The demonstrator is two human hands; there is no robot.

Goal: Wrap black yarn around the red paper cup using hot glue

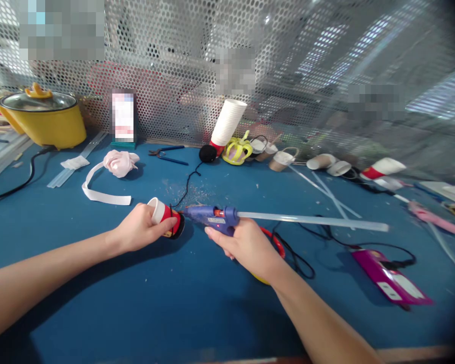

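Observation:
My left hand (138,230) is wrapped round a red and white paper cup (158,210), tipped on its side with its mouth to the upper left. Black yarn (187,189) runs from the cup to a black ball of yarn (208,153) at the back. In my right hand (250,245) is a blue hot glue gun (208,216), its nozzle at the cup's dark base end; whether it touches I cannot tell. A long clear glue stick (311,220) sticks out of the gun's rear.
Behind stand a yellow pot (56,124), a phone (123,117), pliers (169,153), a cup stack (229,121) and a yellow basket-like piece (237,151). White ribbon (106,197) lies left. A purple power strip (392,278) and cords lie right. A perforated metal panel (167,76) closes the back.

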